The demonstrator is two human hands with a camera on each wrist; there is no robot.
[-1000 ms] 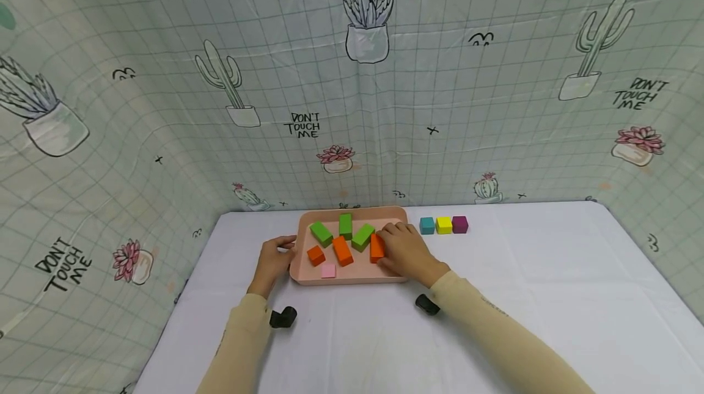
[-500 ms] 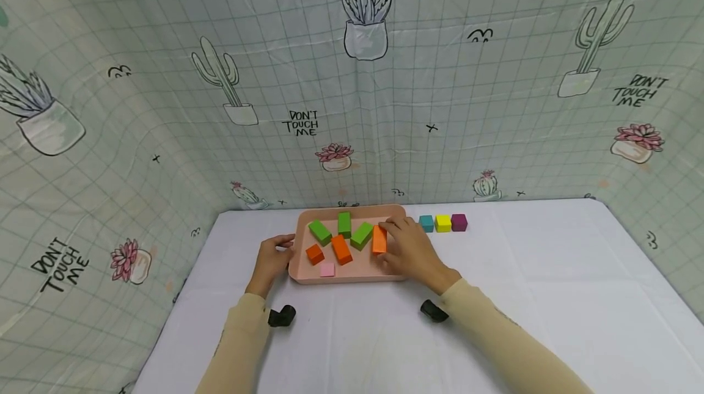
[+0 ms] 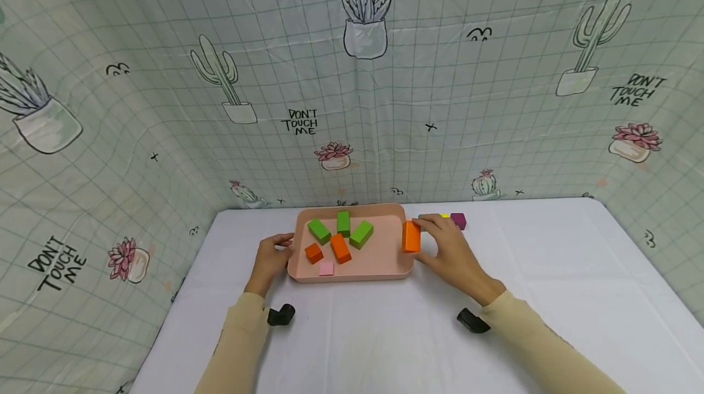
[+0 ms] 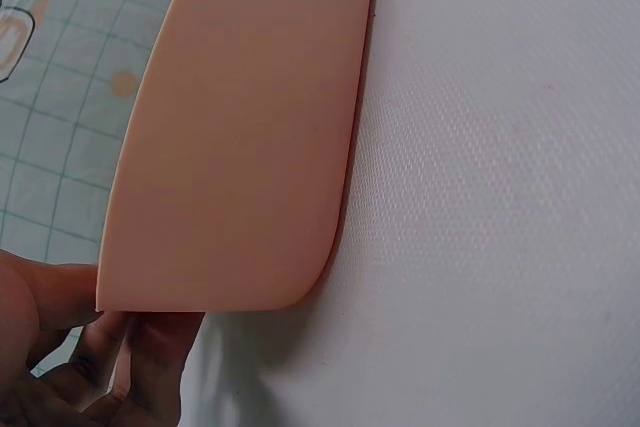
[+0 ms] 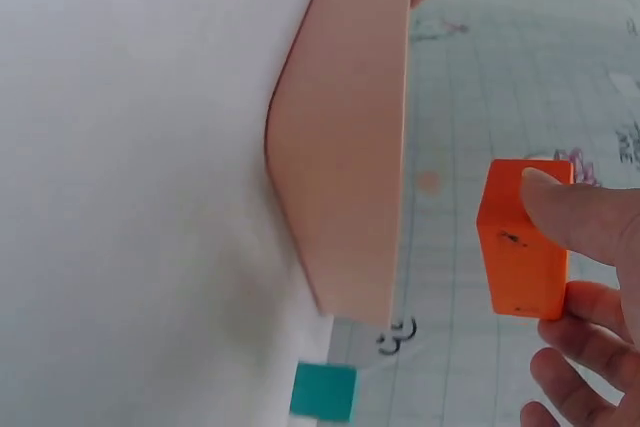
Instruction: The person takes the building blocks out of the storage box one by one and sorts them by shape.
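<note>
An orange rectangular block [image 3: 410, 236] is pinched between the thumb and fingers of my right hand [image 3: 453, 256], raised at the right rim of the pink tray [image 3: 385, 275]. The right wrist view shows the same block [image 5: 525, 257] held clear of the tray wall [image 5: 345, 137]. My left hand [image 3: 271, 262] grips the tray's left edge, its fingers [image 4: 160, 357] against the outer end wall. Inside the tray lie several blocks: green ones [image 3: 361, 234], another long orange block [image 3: 340, 248], a smaller orange block [image 3: 314, 253] and a pink block [image 3: 327, 268].
Right of the tray, a purple cube [image 3: 458, 220] and a yellow cube [image 3: 444, 215] sit near the table's back edge, partly behind my right hand. A teal cube [image 5: 323, 391] is beside them. A patterned cloth [image 3: 412, 156] hangs behind the white table [image 3: 357, 333].
My right hand has lifted the orange block from the tray's right part and carried it rightward to the rim. My left hand has stayed at the tray's left edge.
</note>
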